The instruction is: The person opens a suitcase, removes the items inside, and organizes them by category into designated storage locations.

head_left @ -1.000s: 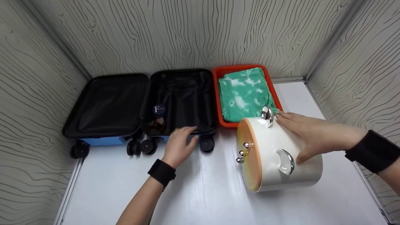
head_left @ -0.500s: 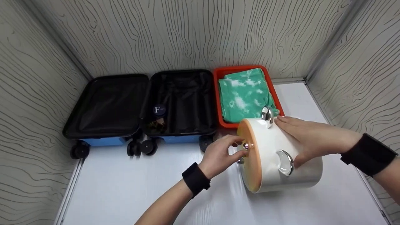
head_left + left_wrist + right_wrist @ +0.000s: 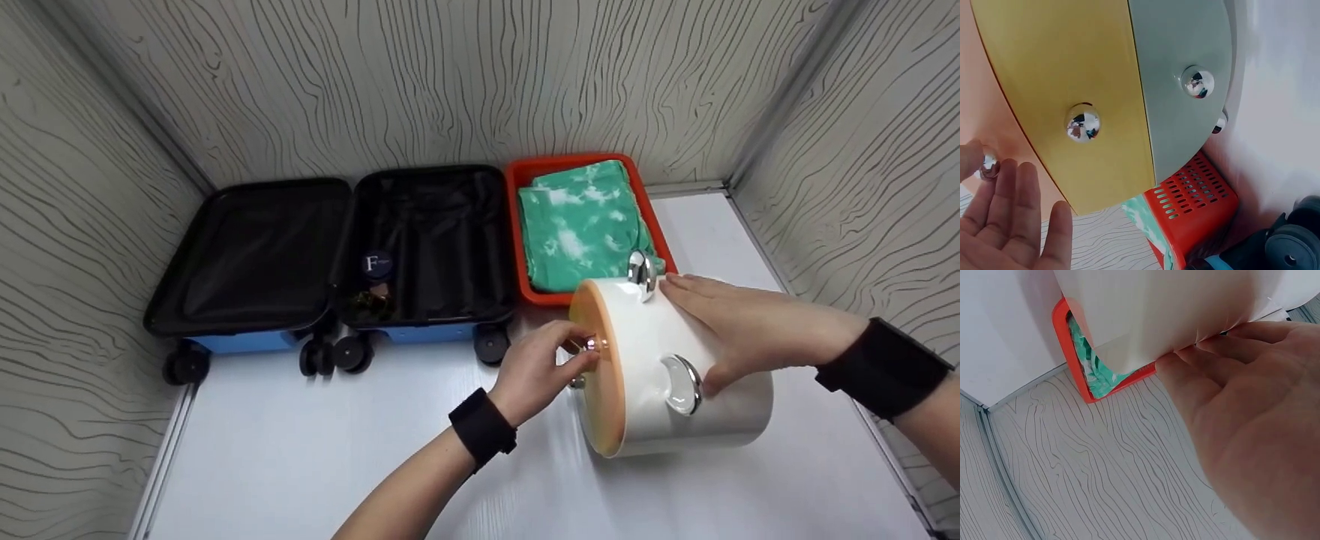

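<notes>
One of three knobs point(image 3: 989, 167) pinched by the left hand point(image 3: 536, 367), one white box point(image 3: 645, 360) touched by the outstretched right hand point(image 3: 739, 330), one open suitcase point(image 3: 450, 247), one basket point(image 3: 551, 298)

A wide black band point(image 3: 482, 431) circles the left wrist, a matching black cuff point(image 3: 885, 369) the right, forearms point(image 3: 420, 481) bare.

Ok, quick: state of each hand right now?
Left hand: closed, pinching the silver knob on the orange panel.
Right hand: open, resting on the white container.
</notes>
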Action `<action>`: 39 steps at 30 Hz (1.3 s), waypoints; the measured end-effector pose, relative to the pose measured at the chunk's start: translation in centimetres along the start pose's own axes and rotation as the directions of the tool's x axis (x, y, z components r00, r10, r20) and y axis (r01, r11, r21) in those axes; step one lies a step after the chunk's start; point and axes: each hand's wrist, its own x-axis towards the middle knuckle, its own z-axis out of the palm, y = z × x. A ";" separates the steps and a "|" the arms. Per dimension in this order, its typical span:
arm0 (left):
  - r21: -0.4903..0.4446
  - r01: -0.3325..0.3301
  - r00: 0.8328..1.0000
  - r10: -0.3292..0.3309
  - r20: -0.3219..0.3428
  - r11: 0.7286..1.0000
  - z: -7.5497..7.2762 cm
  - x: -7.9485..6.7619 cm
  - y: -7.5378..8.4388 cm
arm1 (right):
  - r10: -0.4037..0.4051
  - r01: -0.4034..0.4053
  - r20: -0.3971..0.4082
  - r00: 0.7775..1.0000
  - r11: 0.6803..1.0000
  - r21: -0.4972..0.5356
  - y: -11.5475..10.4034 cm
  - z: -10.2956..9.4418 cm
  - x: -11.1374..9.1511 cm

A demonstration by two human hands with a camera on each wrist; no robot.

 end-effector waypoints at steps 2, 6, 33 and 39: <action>-0.005 -0.005 1.000 0.005 -0.004 1.000 -0.1 -0.1 -0.1 | 0.001 -0.001 0.001 1.000 1.000 0.002 -0.1 0.0 0.0; -0.006 -0.021 0.999 0.021 -0.027 1.000 -0.4 -0.5 -0.4 | 0.001 -0.001 0.004 1.000 1.000 0.004 -0.1 0.0 0.0; -0.158 0.058 0.992 -0.074 -0.100 0.986 -5.5 -5.8 -4.5 | 0.012 -0.012 0.011 1.000 1.000 -0.003 0.1 0.2 0.1; -0.166 0.105 0.991 -0.117 -0.060 0.980 -5.9 -6.1 -5.1 | 0.000 0.000 0.001 1.000 1.000 -0.005 0.1 0.2 0.0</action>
